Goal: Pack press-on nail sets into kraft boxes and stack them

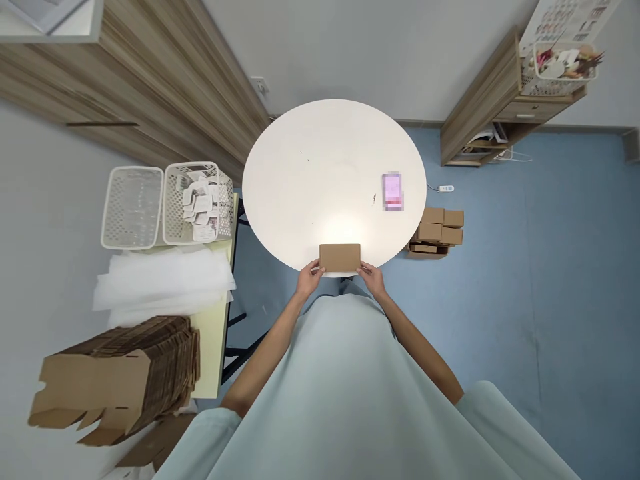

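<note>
A small brown cardboard box (340, 258), closed, lies at the near edge of the round white table (320, 160). My left hand (309, 276) grips its left near corner between thumb and fingers. At the right near corner, my right hand (371, 277) holds it the same way. The box's underside is hidden. Farther right on the tabletop lies a pinkish-purple rectangular item (393, 191), blurred by pixelation.
On the left, a pale yellow table (210, 360) bears white baskets (133, 207), white sheets (165, 280) and stacked flat cardboard (115, 380). Several brown boxes (435, 230) are piled right of the round table. A wooden cabinet (500, 100) stands at the back right.
</note>
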